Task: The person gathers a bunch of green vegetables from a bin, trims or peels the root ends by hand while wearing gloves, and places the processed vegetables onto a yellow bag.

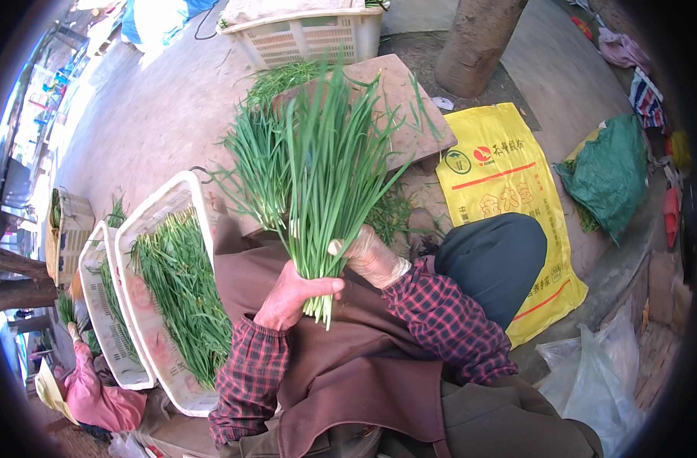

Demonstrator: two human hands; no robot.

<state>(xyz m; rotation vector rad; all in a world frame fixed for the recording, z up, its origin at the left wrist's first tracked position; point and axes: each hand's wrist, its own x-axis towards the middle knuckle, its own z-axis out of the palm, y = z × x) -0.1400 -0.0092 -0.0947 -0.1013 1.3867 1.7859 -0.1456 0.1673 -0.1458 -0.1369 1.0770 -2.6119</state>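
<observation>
A bundle of green garlic chives [331, 189] stands upright in front of me, its pale cut ends pointing down at my lap. My left hand [294, 295] wraps around the lower stems, with the thumb lying across them. Just above it, my right hand [371, 257], in a thin clear glove, grips the same bundle from the right side. Behind the bundle, another heap of chives [260, 160] lies on a low wooden board [397, 74], partly hidden. Loose green blades [420, 114] are scattered on the board's right part.
Left of me, a white plastic crate [179, 186] holds many chives, beside a second crate [93, 252]. A yellow printed sack [491, 183] lies at right, near a green bag [606, 172]. A slatted crate [314, 43] and a tree trunk [477, 46] stand ahead. A person in pink [105, 398] sits at left.
</observation>
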